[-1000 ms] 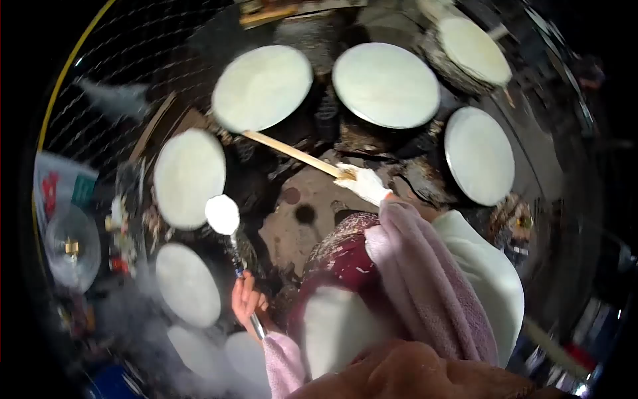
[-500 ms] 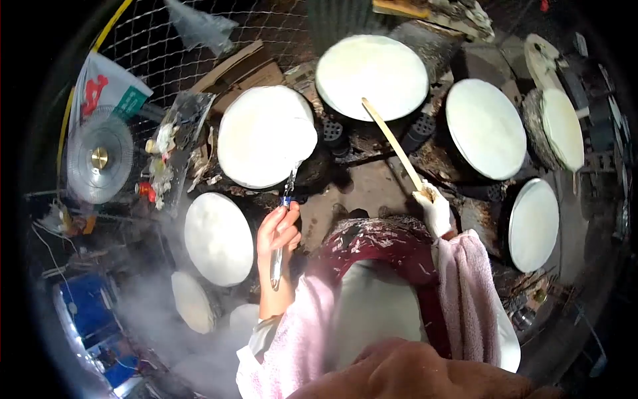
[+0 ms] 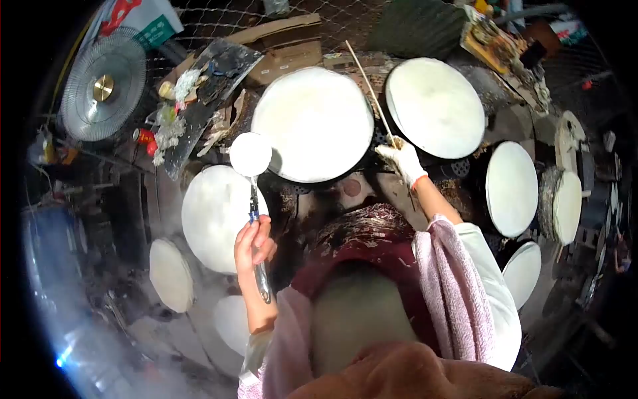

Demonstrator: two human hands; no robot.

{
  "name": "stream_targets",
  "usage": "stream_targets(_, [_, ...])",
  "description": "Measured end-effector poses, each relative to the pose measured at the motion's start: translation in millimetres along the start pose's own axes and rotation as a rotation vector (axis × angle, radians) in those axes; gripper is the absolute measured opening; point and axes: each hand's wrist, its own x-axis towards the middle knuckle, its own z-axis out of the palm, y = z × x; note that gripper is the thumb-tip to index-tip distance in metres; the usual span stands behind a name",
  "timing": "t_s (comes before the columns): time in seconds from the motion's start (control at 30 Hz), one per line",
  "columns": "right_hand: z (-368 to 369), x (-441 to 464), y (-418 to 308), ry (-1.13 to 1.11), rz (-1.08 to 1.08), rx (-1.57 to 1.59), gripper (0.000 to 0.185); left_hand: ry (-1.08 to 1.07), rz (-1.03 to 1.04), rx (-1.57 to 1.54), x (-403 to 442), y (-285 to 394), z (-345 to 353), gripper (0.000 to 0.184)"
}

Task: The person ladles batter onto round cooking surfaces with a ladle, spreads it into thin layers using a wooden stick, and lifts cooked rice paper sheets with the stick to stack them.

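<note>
My bare left hand (image 3: 255,247) is wrapped round the handle of a ladle (image 3: 250,154), whose round white bowl hangs over the gap between two pale round discs. One is the large white disc (image 3: 312,125) at centre; the other is the white disc (image 3: 218,219) at left, partly behind the ladle. My right hand (image 3: 401,159), in a white glove, grips a thin wooden stick (image 3: 367,80). The stick slants up and left between the large disc and the white disc (image 3: 435,108) on its right.
More round discs stand at right (image 3: 511,189), far right (image 3: 567,207) and lower left (image 3: 171,275). A fan (image 3: 103,86) is at upper left, near a littered board (image 3: 216,86). Cardboard (image 3: 286,56) lies behind the discs. Steam drifts at lower left.
The view has swung, shifting the discs across it. The ladle has come away from the disc it overlapped half a second ago. The stick's tip has left the disc it overlapped and now points past the discs.
</note>
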Motion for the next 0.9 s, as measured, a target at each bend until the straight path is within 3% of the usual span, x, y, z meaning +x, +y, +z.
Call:
stream_targets(0.03, [5,20,-4,0.005,-0.003,-0.104,0.029,-0.008,0.015,-0.024,-3,2,-2,0.026])
stream_targets(0.07, [9,46,7,0.007,-0.067,0.01,0.031,0.002,0.046,-0.054,-6,1,-3,0.027])
stream_targets(0.17, [23,85,-10,0.044,-0.072,-0.222,0.033,0.075,0.122,-0.138,-15,-6,-1,0.028])
stream_targets(0.2, [32,77,-41,0.0,0.06,-0.291,0.035,0.08,0.145,-0.171,-17,-10,0,0.029])
stream_targets(0.33, [40,126,-25,-0.016,-0.105,-0.114,0.037,0.095,0.216,-0.302,-23,-21,15,0.031])
stream_targets(0.37, [33,149,-12,-0.047,-0.119,-0.161,0.034,0.1,0.233,-0.318,-24,-24,18,0.031])
stream_targets(0.43, [38,157,-25,-0.056,-0.116,-0.244,0.048,0.101,0.265,-0.352,-25,-30,24,0.032])
stream_targets(0.63, [58,169,-38,0.105,-0.266,-0.813,0.067,0.173,0.338,-0.418,-30,-45,39,0.033])
stream_targets(0.67, [61,173,-36,0.097,-0.256,-0.839,0.056,0.173,0.343,-0.42,-30,-45,41,0.033])
stream_targets(0.8, [75,149,-52,0.102,-0.347,-0.837,0.045,0.192,0.331,-0.389,-33,-41,39,0.032])
stream_targets(0.9, [81,136,-53,0.055,-0.38,-0.615,0.044,0.19,0.327,-0.299,-29,-29,34,0.03])
